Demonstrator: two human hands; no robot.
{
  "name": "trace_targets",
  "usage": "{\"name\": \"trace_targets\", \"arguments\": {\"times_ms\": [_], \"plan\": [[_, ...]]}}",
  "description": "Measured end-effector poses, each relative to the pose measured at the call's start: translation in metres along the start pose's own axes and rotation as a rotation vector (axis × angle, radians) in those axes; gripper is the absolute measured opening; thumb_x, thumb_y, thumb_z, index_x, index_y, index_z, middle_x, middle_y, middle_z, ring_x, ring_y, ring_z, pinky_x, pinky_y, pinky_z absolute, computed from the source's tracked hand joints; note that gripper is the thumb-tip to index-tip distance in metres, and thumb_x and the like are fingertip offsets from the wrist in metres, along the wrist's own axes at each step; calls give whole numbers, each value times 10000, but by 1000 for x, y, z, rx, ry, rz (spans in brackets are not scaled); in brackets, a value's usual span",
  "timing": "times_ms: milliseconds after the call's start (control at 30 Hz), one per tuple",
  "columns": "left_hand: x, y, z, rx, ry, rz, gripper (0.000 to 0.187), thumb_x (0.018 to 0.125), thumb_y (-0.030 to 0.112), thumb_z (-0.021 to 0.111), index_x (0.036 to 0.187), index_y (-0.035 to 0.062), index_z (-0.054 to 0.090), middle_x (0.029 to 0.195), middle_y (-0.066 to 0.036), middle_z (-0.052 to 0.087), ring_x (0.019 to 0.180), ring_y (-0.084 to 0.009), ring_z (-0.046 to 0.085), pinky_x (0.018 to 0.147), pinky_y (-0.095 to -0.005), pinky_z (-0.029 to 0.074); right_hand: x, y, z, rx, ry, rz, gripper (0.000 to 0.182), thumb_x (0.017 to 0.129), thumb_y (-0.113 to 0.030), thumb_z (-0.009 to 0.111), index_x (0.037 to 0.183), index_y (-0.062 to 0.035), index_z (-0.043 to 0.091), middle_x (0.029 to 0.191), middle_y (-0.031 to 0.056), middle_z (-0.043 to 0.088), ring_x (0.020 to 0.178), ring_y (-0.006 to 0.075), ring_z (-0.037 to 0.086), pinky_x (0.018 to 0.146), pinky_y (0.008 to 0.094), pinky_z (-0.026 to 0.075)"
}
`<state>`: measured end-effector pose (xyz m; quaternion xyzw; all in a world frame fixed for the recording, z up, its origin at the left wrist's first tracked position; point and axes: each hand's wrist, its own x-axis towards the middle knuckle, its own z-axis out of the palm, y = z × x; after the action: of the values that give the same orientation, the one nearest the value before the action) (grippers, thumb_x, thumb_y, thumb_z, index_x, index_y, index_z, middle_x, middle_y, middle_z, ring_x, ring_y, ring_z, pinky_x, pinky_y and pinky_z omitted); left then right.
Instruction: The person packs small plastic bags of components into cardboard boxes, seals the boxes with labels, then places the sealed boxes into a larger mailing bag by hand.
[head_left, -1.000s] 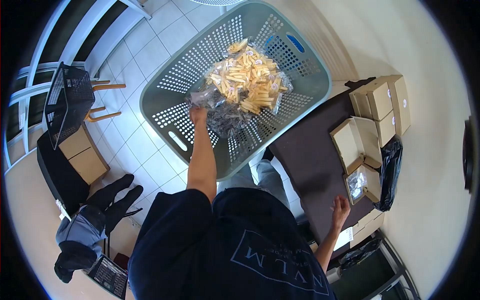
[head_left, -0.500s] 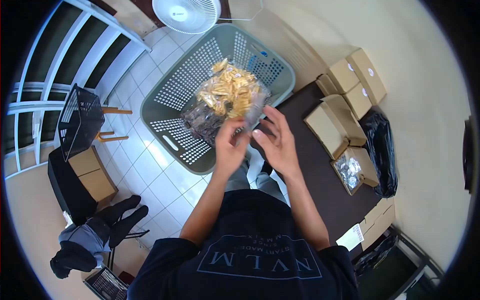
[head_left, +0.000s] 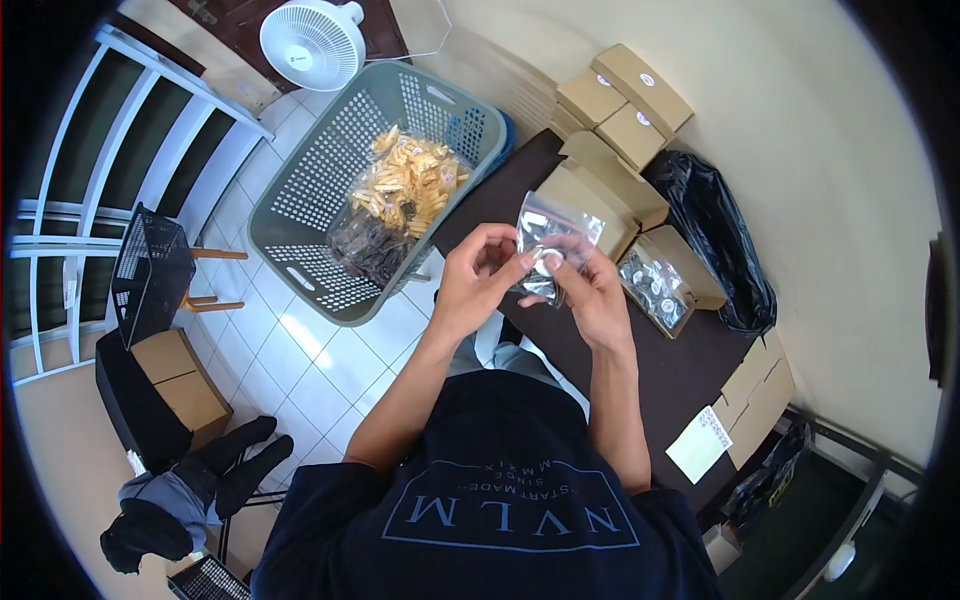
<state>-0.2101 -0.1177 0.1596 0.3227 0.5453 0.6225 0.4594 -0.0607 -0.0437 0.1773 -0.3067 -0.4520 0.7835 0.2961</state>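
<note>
Now over the dark table, hands pinching a small clear bag, open box just beside.

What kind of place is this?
Probably a little packing room! There are bagged yellow pieces in a big basket, cardboard boxes, and small clear bags in an open box.

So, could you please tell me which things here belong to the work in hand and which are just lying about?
Probably in use:
clear bag, in left hand and right hand
open box with similar clear bags
basket of yellow packs and dark packs

Seemingly just lying about:
white fan
black bag
paper sheet
black crate
</note>
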Motion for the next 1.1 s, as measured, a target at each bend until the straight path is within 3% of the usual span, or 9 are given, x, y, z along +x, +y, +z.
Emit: {"name": "trace_targets", "arguments": {"times_ms": [100,200,400,533,600,1000,1100], "plan": [[-3,-5,18,-24,-69,93,192,863,50,716,1022,-3,624,866,-5,602,742,-43,553,633,-204,461,-22,-9,-11,-45,-48,9,205,947,-57,592,1132,32,579,1054,93,636,913,150,627,650,325,612],[-10,-2,33,-77,-98,60,158,878,51,699,1011,-11,641,869,-11,637,740,-45,570,641,-217,478,-38,-16,-15,-35,-56,-4,222,925,-20,608,1137,39,578,1050,94,643,897,144,632,657,313,612],[-25,15,62,-131,-38,36,175,908,53,663,1067,-15,635,917,-50,682,808,-74,614,699,-242,508,-57,-23,-23,-59,10,-46,244,887,23,632,1126,39,588,976,93,675,840,118,635,626,285,600],[-27,11,68,-136,-44,140,181,911,35,652,1072,-16,590,983,-77,680,878,-84,616,755,-251,504,-63,-25,-26,-103,40,-39,227,876,22,651,1100,31,613,948,65,676,830,93,620,641,261,560],[-26,12,70,-134,-46,180,182,911,26,648,1071,-17,573,1005,-86,678,896,-88,615,772,-253,502,-64,-23,-26,-255,57,-175,198,877,18,657,1073,28,635,939,37,670,812,69,598,680,240,510],[-32,14,78,-117,34,261,136,903,-12,640,1001,-24,546,969,-83,660,881,-76,599,749,-240,491,-59,-21,-26,-133,46,-159,222,815,56,626,1034,30,649,914,9,659,815,48,573,724,233,469],[-32,4,71,-79,-20,287,160,901,-47,626,1042,-36,551,1022,-100,656,932,-107,614,807,-269,501,-59,-25,-21,-136,72,-136,242,809,63,627,1047,28,652,916,15,662,812,51,577,722,233,468]]}}
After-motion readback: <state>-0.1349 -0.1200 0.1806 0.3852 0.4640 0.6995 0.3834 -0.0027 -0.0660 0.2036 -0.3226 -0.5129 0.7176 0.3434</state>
